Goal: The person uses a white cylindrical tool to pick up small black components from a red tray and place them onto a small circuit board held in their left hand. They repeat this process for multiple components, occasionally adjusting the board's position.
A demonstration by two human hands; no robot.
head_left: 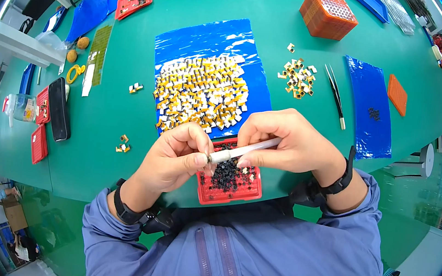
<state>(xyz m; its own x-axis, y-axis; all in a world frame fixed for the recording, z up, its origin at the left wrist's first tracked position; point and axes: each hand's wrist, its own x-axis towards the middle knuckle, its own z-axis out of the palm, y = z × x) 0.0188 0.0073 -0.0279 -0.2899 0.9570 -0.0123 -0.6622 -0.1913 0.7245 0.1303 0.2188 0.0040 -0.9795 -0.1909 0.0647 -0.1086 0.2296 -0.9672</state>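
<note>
My right hand (289,141) is closed around a white pen-shaped tool (238,151), which slants down toward the left. At its lower tip my left hand (177,157) pinches with thumb and fingertips; whatever small piece lies between them is too small to make out. Both hands are above a red tray (229,198) holding many small black parts (225,176) and a few pale pieces. Just beyond them, a blue sheet (205,39) carries a dense pile of small white-and-gold parts (199,91).
Rightward lie loose gold parts (298,78), tweezers (336,97), another blue sheet (367,139) with black bits and an orange tray (397,95). Stacked orange trays (328,16) stand behind. A black case (59,109) and red trays (39,144) are at the left.
</note>
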